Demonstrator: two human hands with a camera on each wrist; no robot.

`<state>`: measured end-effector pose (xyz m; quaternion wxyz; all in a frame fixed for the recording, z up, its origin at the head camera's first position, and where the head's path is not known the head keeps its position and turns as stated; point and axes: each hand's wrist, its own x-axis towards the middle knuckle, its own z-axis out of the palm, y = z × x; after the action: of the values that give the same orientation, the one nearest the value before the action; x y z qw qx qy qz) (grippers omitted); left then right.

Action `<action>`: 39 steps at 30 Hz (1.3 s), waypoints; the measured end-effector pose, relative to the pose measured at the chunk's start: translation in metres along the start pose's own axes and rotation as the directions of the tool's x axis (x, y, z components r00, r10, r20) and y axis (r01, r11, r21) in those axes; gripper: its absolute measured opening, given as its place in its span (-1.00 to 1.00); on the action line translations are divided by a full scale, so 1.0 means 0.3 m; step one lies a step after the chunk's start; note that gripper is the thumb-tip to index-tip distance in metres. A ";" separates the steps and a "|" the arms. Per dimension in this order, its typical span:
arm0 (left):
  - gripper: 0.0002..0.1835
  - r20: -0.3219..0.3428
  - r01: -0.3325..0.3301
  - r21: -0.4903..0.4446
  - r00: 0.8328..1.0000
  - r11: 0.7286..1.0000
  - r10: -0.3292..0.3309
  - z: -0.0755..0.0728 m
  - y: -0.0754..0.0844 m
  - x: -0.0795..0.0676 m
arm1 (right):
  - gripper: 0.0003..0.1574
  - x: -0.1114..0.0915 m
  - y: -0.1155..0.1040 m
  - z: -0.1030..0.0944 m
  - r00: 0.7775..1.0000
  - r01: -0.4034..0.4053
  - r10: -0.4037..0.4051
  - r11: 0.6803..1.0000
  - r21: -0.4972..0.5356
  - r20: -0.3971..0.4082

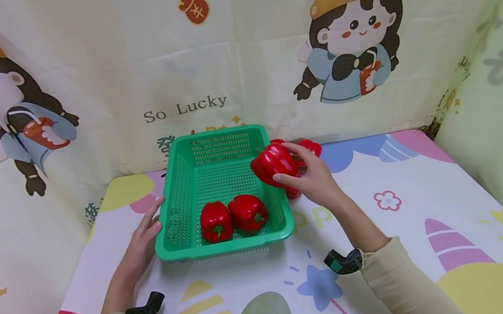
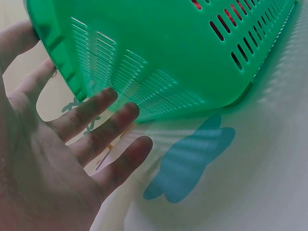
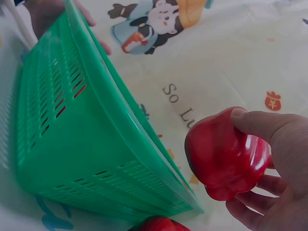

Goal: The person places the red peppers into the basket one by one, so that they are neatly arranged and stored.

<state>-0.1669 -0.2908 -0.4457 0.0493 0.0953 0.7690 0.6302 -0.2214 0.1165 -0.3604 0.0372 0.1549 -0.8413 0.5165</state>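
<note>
A green plastic basket [image 1: 226,247] stands on the table with two red bell peppers, one at the left [image 1: 215,222] and one at the right [image 1: 248,213], lying near its front wall. My right hand [image 1: 315,177] grips another red bell pepper [image 1: 274,163] between thumb and fingers, raised at the basket's right rim. In the right wrist view this pepper [image 3: 228,154] hangs beside the basket wall. My left hand [image 1: 142,244] rests against the basket's left rim, its fingers nearly straight; the left wrist view shows those fingers [image 2: 103,113] spread along the slotted side.
More red bell peppers [image 1: 311,147] lie on the table just right of the basket, partly hidden behind my right hand. A printed cloth wall [image 1: 239,72] rises behind the table's back edge. The table cover [image 1: 372,247] carries colourful cartoon shapes.
</note>
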 end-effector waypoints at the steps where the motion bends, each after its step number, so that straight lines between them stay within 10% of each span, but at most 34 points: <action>1: -0.42 0.000 0.001 -0.001 1.000 1.000 -0.001 0.000 -0.001 0.000 | -0.03 0.001 -0.002 0.002 1.000 -0.001 0.001 1.000 -0.002 0.001; 39: -0.42 0.005 -0.008 0.002 1.000 1.000 0.008 -0.002 -0.002 -0.001 | -0.06 0.023 -0.021 0.044 0.999 0.013 -0.015 1.000 0.028 0.039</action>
<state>-0.1668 -0.2916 -0.4461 0.0487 0.1000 0.7693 0.6292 -0.2247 0.1007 -0.3596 0.0221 0.1714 -0.8336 0.5246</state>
